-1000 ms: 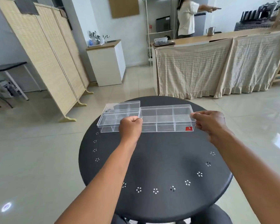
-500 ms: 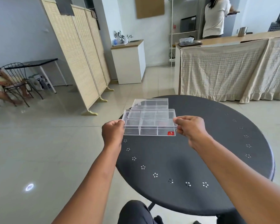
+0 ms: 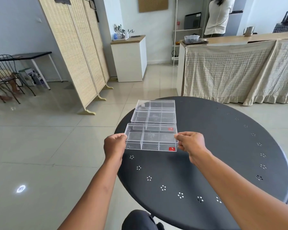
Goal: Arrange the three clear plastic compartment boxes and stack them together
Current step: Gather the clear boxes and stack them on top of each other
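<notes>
A clear compartment box (image 3: pixel 150 138) with a red sticker on its front right corner is gripped at both short ends. My left hand (image 3: pixel 114 146) pinches its left end and my right hand (image 3: pixel 190 143) pinches its right end. It is level at the left side of the round black table (image 3: pixel 214 163). Just behind it lie two more clear compartment boxes, the nearer one (image 3: pixel 154 116) overlapping the farther one (image 3: pixel 156 103). A second red sticker shows through the held box's back wall. Whether the held box touches the table is unclear.
The table's left edge runs right under the held box, with tiled floor (image 3: pixel 56 146) beyond it. A folding wicker screen (image 3: pixel 76 52) stands to the left. A cloth-draped counter (image 3: pixel 231 68) with a person behind it is at the back right. My knee (image 3: pixel 138 219) is below the table.
Both hands carried the box from the right of the other two boxes leftward, then drew it toward me so it now sits in front of them. The view also shifted left.
</notes>
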### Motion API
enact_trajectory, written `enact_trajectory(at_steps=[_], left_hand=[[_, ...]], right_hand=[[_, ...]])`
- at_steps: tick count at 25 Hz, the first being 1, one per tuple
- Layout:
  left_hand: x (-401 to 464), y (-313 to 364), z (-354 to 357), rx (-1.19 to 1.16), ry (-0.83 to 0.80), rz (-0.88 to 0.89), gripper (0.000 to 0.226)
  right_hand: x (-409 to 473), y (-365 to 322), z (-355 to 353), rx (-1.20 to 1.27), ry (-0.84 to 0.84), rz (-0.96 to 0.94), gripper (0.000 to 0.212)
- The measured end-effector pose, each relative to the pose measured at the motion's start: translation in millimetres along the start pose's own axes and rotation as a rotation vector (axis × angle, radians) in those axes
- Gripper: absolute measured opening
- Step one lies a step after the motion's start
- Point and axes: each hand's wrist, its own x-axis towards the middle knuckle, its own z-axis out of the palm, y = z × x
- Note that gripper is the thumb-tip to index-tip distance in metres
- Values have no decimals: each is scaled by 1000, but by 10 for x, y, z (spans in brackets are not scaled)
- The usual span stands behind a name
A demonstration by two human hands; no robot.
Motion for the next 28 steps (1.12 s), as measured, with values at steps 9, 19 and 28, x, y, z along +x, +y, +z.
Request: enact_trajectory(at_steps=[9, 19, 28], left_hand=[[197, -106, 60, 18, -31, -33, 10], [262, -74, 125, 30, -54, -34, 19], [234, -72, 142, 67, -44, -2, 14]], right_hand=[[182, 105, 80, -83, 5, -12, 6], [234, 82, 95, -100, 22, -24, 6], [230, 70, 83, -119, 26, -32, 7]])
